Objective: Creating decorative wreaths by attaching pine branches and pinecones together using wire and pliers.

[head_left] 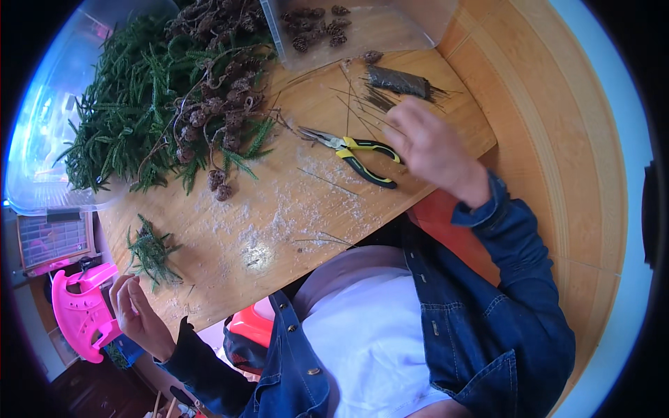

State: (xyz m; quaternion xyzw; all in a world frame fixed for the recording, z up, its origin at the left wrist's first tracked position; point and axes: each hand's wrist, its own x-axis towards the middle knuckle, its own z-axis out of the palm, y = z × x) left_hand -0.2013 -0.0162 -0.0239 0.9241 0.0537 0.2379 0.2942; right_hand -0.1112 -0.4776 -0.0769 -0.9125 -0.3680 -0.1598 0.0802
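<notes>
My right hand (432, 150), slightly smeared by motion, is over the right side of the table with its fingers curled together. What it holds, if anything, is hidden. Close by are long-nose pliers (355, 152) with yellow and black handles, jaws pointing left. Just beyond that hand lies a bundle of thin dark wires (398, 81) in a clear wrapper, with loose wires (348, 111) fanned out beside it. At the table's left edge my left hand (137, 315) is raised, its fingers loosely bent and nothing visible in them. A small green fir sprig (152, 252) lies next to it.
Green artificial branches (125, 111) heap up at the far left by a clear plastic bin (45, 160). Brown pine cones on stems (230, 104) lie against them. Another clear box (362, 49) holds loose cones. White flecks (279, 209) litter the wooden table (216, 279).
</notes>
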